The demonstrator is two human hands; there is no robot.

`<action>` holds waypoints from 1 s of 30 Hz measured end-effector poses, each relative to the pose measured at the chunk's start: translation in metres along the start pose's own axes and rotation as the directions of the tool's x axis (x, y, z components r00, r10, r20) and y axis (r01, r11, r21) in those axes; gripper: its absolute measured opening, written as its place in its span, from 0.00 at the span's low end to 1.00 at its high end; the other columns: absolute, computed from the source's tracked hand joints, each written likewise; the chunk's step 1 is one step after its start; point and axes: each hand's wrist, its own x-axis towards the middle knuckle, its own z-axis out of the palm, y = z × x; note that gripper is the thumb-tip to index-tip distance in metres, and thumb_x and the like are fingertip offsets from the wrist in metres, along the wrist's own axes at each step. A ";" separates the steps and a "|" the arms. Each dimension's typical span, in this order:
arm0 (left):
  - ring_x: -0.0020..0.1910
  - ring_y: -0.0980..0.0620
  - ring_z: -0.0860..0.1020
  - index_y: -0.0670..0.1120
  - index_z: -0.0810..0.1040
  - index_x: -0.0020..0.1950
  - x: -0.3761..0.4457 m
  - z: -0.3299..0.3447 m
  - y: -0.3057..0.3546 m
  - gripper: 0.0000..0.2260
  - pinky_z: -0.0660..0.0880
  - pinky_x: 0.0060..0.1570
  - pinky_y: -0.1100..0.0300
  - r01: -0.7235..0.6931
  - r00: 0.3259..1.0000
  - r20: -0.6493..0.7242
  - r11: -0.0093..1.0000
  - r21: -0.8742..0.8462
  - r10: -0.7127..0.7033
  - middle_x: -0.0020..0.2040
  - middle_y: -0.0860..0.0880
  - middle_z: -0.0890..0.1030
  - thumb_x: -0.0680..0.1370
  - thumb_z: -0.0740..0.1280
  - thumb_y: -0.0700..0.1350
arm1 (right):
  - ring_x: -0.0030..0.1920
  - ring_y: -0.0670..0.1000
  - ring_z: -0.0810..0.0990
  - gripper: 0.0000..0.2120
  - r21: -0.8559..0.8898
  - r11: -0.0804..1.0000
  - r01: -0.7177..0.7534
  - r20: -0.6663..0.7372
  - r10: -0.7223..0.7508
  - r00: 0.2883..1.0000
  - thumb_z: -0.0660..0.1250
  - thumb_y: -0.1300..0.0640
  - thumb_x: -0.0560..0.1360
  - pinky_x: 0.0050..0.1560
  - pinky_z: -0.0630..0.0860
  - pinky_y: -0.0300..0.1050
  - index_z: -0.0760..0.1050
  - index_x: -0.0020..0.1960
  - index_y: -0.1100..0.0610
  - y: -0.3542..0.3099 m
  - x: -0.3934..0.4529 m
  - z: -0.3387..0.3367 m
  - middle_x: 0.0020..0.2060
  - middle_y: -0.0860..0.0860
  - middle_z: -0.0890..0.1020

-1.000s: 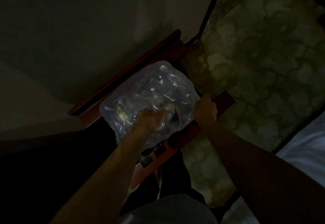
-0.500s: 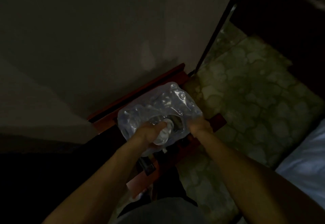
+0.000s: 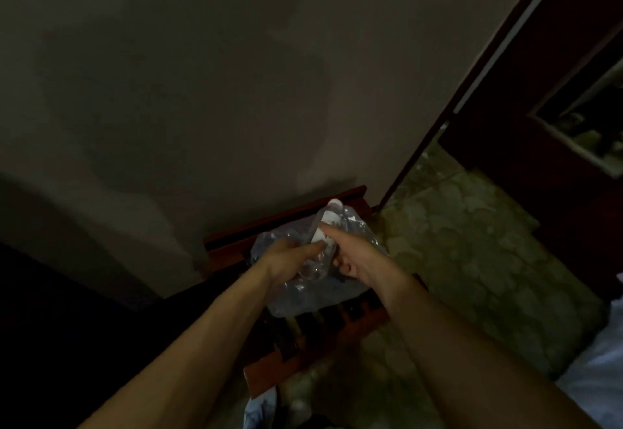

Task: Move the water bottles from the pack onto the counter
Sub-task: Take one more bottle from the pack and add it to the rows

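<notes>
The room is dim. A clear plastic-wrapped pack of water bottles [image 3: 296, 297] sits on a reddish wooden slatted stand [image 3: 323, 337] against the wall. One clear bottle [image 3: 325, 226] with a white label and white cap is lifted partly out of the pack, its cap pointing up and away. My left hand [image 3: 290, 258] grips the bottle's lower body from the left. My right hand [image 3: 354, 256] holds it from the right, thumb stretched along the label. The bottle's base is hidden behind my fingers and the wrap.
A plain wall fills the upper view. A dark door frame [image 3: 478, 85] rises at the right. Mottled stone floor [image 3: 472, 260] lies right of the stand. White bedding [image 3: 596, 378] shows at the lower right. The left side is in deep shadow.
My left hand pulled a bottle up out of the pack. My right hand left the stand's edge and came onto the bottle. The view tilted upward.
</notes>
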 end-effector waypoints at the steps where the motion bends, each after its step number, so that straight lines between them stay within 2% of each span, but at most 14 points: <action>1: 0.49 0.44 0.85 0.40 0.82 0.55 -0.007 -0.006 0.004 0.17 0.81 0.53 0.49 -0.028 1.000 -0.008 0.999 -0.023 0.028 0.48 0.42 0.86 0.74 0.73 0.50 | 0.30 0.47 0.76 0.21 -0.014 0.999 0.048 -0.017 -0.048 0.999 0.70 0.35 0.68 0.26 0.70 0.37 0.78 0.50 0.52 -0.010 -0.008 0.005 0.37 0.52 0.83; 2: 0.46 0.46 0.85 0.40 0.81 0.57 -0.014 -0.012 0.009 0.17 0.82 0.46 0.52 -0.053 0.998 -0.022 0.998 -0.039 0.052 0.46 0.44 0.87 0.74 0.73 0.50 | 0.31 0.48 0.76 0.21 -0.044 0.994 0.098 -0.031 -0.099 0.995 0.69 0.35 0.69 0.28 0.71 0.39 0.77 0.49 0.52 -0.020 -0.017 0.010 0.39 0.54 0.84; 4: 0.42 0.51 0.86 0.42 0.80 0.58 -0.035 -0.022 0.019 0.18 0.80 0.36 0.59 -0.099 0.994 -0.057 0.994 -0.045 0.096 0.46 0.46 0.87 0.73 0.73 0.52 | 0.29 0.48 0.77 0.21 -0.097 0.974 0.205 -0.041 -0.209 0.977 0.69 0.36 0.70 0.27 0.72 0.38 0.79 0.47 0.54 -0.035 -0.035 0.020 0.33 0.53 0.82; 7: 0.44 0.47 0.85 0.42 0.80 0.58 -0.068 -0.036 0.031 0.18 0.80 0.41 0.55 -0.144 0.982 -0.126 0.989 -0.030 0.139 0.48 0.44 0.86 0.71 0.74 0.49 | 0.19 0.41 0.76 0.16 -0.080 0.929 0.362 0.009 -0.362 0.932 0.70 0.42 0.72 0.18 0.67 0.31 0.77 0.44 0.55 -0.046 -0.063 0.032 0.20 0.44 0.78; 8: 0.42 0.47 0.85 0.41 0.81 0.56 -0.081 -0.038 0.034 0.16 0.80 0.41 0.55 -0.166 0.975 -0.153 0.986 -0.017 0.161 0.46 0.42 0.86 0.71 0.73 0.47 | 0.20 0.41 0.76 0.16 -0.074 0.914 0.400 0.027 -0.399 0.917 0.70 0.43 0.72 0.18 0.67 0.30 0.76 0.47 0.56 -0.047 -0.073 0.037 0.23 0.44 0.79; 10: 0.35 0.51 0.84 0.39 0.81 0.51 -0.109 -0.044 0.040 0.11 0.78 0.34 0.60 -0.223 0.950 -0.208 0.973 0.067 0.232 0.42 0.43 0.85 0.72 0.72 0.43 | 0.28 0.43 0.80 0.21 -0.050 0.883 0.468 0.065 -0.464 0.883 0.72 0.44 0.71 0.21 0.70 0.32 0.75 0.55 0.57 -0.049 -0.097 0.048 0.36 0.50 0.83; 12: 0.35 0.55 0.84 0.43 0.80 0.50 -0.139 -0.048 0.045 0.06 0.77 0.33 0.64 -0.293 0.912 -0.251 0.944 0.153 0.324 0.43 0.46 0.85 0.74 0.71 0.42 | 0.39 0.48 0.83 0.25 -0.019 0.847 0.532 0.096 -0.528 0.844 0.74 0.45 0.69 0.30 0.78 0.38 0.74 0.59 0.57 -0.049 -0.118 0.060 0.47 0.54 0.84; 14: 0.35 0.59 0.84 0.44 0.80 0.54 -0.170 -0.056 0.049 0.08 0.77 0.33 0.68 -0.349 0.870 -0.284 0.911 0.220 0.402 0.43 0.49 0.85 0.76 0.70 0.40 | 0.47 0.51 0.84 0.25 -0.003 0.806 0.592 0.123 -0.588 0.800 0.75 0.44 0.67 0.45 0.83 0.48 0.72 0.58 0.53 -0.051 -0.138 0.072 0.51 0.53 0.83; 16: 0.32 0.62 0.83 0.42 0.80 0.56 -0.203 -0.066 0.052 0.10 0.76 0.30 0.70 -0.366 0.824 -0.335 0.881 0.300 0.457 0.41 0.50 0.84 0.75 0.71 0.39 | 0.48 0.52 0.84 0.23 0.027 0.748 0.663 0.157 -0.658 0.736 0.77 0.43 0.64 0.48 0.83 0.54 0.69 0.51 0.47 -0.056 -0.160 0.089 0.51 0.52 0.81; 18: 0.34 0.59 0.82 0.40 0.81 0.56 -0.235 -0.080 0.055 0.12 0.77 0.34 0.68 -0.369 0.776 -0.387 0.856 0.361 0.498 0.42 0.46 0.84 0.74 0.72 0.40 | 0.47 0.51 0.84 0.28 0.023 0.680 0.733 0.180 -0.724 0.666 0.77 0.40 0.58 0.46 0.83 0.55 0.67 0.50 0.47 -0.063 -0.182 0.111 0.50 0.51 0.81; 20: 0.42 0.50 0.82 0.41 0.81 0.56 -0.266 -0.097 0.057 0.13 0.77 0.42 0.57 -0.338 0.733 -0.441 0.840 0.424 0.518 0.47 0.41 0.84 0.74 0.72 0.44 | 0.47 0.52 0.84 0.35 -0.006 0.611 0.792 0.198 -0.775 0.600 0.75 0.36 0.53 0.47 0.83 0.56 0.67 0.53 0.49 -0.071 -0.205 0.135 0.49 0.50 0.81; 23: 0.44 0.47 0.81 0.38 0.81 0.54 -0.309 -0.126 0.059 0.14 0.77 0.48 0.51 -0.321 0.657 -0.507 0.815 0.482 0.558 0.51 0.36 0.83 0.74 0.73 0.46 | 0.47 0.53 0.83 0.29 -0.018 0.494 0.869 0.219 -0.846 0.486 0.76 0.38 0.55 0.50 0.81 0.58 0.67 0.48 0.48 -0.080 -0.236 0.172 0.45 0.48 0.80; 26: 0.51 0.42 0.82 0.35 0.80 0.55 -0.346 -0.155 0.058 0.15 0.76 0.58 0.41 -0.300 0.589 -0.547 0.790 0.535 0.595 0.52 0.35 0.82 0.74 0.72 0.45 | 0.47 0.53 0.83 0.29 -0.017 0.411 0.912 0.237 -0.884 0.403 0.76 0.39 0.59 0.51 0.80 0.57 0.69 0.50 0.51 -0.089 -0.262 0.209 0.44 0.47 0.80; 30: 0.54 0.39 0.82 0.35 0.79 0.56 -0.384 -0.197 0.052 0.14 0.76 0.57 0.42 -0.277 0.515 -0.584 0.766 0.580 0.628 0.51 0.36 0.83 0.75 0.71 0.43 | 0.47 0.53 0.82 0.26 -0.011 0.322 0.947 0.233 -0.920 0.316 0.77 0.41 0.61 0.51 0.79 0.56 0.69 0.50 0.52 -0.097 -0.290 0.261 0.43 0.47 0.80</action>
